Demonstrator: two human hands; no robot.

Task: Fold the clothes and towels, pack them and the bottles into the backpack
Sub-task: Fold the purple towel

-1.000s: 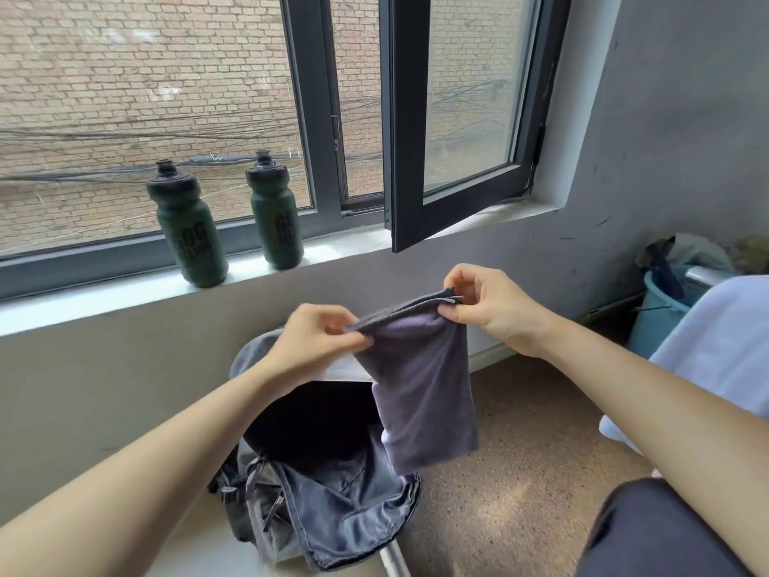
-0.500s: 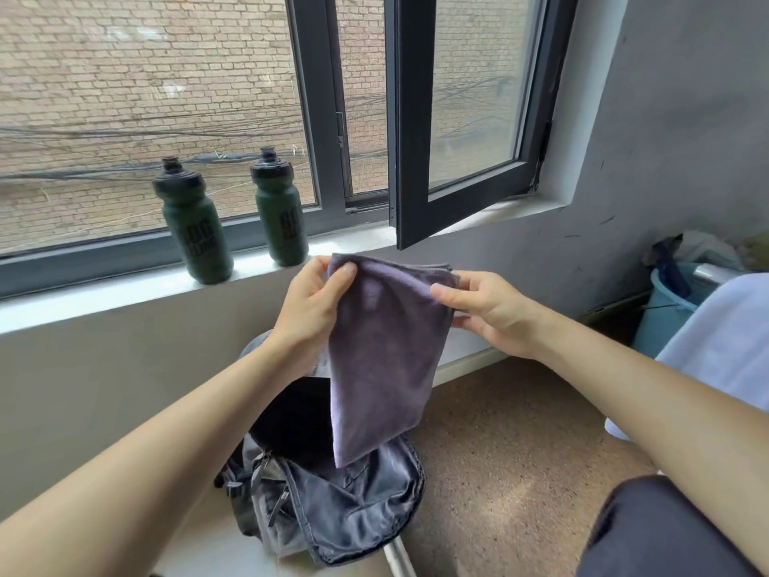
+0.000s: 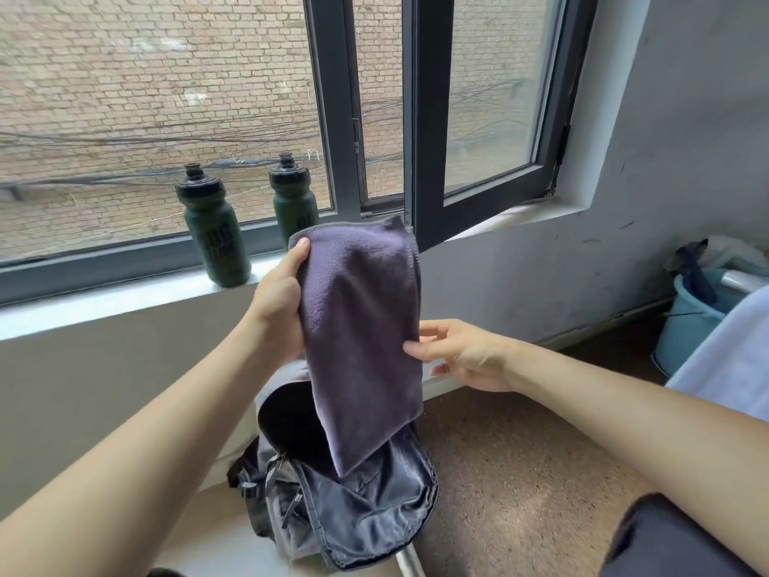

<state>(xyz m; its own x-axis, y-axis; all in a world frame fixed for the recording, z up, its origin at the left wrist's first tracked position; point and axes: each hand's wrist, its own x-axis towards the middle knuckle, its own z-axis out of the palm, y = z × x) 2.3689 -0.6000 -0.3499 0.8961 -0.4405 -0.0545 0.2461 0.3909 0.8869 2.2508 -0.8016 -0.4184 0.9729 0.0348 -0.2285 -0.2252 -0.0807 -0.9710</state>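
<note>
A folded purple-grey towel (image 3: 362, 326) hangs upright over the open grey backpack (image 3: 366, 510), which stands on the floor below the window. My left hand (image 3: 279, 306) grips the towel's upper left edge, thumb on the front. My right hand (image 3: 462, 354) touches the towel's right edge at mid-height with loosely spread fingers. Two dark green bottles (image 3: 214, 235) (image 3: 293, 197) stand on the white window sill behind the towel, the right one partly hidden by it.
An open dark-framed window sash (image 3: 482, 118) juts inward at the upper right. A light blue bucket (image 3: 690, 322) with cloths stands by the right wall. White fabric (image 3: 732, 351) lies at the right edge, dark clothing (image 3: 666, 539) at the lower right.
The towel has been folded over and raised from a horizontal stretch to hanging upright. My right hand let go of the top corner and slid down to the towel's right edge.
</note>
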